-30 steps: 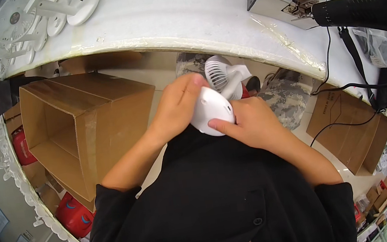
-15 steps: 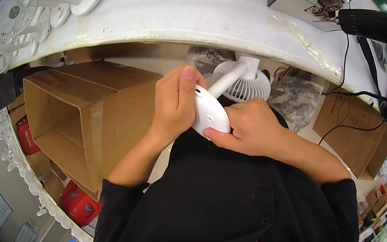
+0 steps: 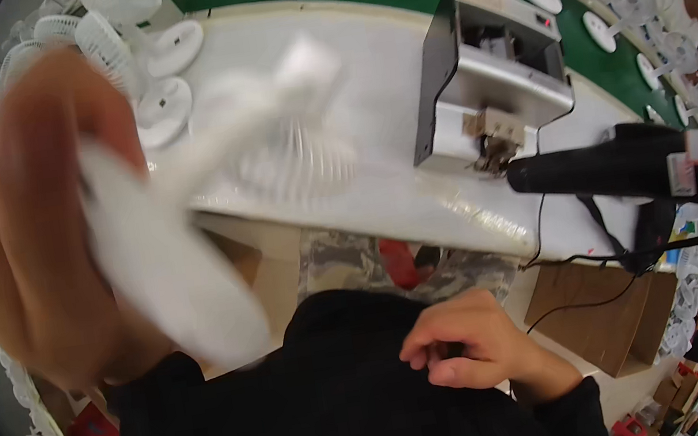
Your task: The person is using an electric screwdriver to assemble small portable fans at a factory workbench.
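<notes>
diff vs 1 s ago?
The left hand has lifted the white fan up toward the camera, blurred. The right hand has let go of it and rests empty at the lap. The white table and grey machine stay put.

Head view, steeply down, close.

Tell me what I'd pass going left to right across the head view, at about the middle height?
Left hand gripping a blurred white fan → grey metal machine on the white table → black tool with cords. The right hand lies lower, empty against the black clothing.
</notes>
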Motion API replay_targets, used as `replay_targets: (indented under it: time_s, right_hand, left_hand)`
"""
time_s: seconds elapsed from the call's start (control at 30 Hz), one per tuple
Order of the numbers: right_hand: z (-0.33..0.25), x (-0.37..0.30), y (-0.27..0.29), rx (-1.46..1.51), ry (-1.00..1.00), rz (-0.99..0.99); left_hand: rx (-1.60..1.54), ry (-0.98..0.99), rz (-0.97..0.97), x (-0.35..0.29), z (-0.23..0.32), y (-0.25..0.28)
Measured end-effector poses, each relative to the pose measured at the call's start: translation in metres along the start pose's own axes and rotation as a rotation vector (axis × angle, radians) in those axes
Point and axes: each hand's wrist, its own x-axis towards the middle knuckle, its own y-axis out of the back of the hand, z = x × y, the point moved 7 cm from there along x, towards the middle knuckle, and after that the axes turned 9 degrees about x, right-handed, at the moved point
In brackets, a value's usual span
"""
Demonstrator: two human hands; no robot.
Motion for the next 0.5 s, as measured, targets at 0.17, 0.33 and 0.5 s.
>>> replay_targets:
  time_s: [0.17,0.33,0.5]
  right_hand:
    - [-0.021,-0.032,0.033,-0.322,0.353,0.351]
    - [-0.015,-0.068,0.06,-0.381,0.469,0.609]
    - [-0.016,-0.099,0.081,-0.414,0.557,0.979]
  left_hand:
    - [0.382,0.184,-0.142,0.105,-0.106,-0.097]
    - [0.654,-0.127,0.296,0.134,-0.167,-0.266]
    - [0.661,-0.347,0.636,0.145,-0.129,-0.307]
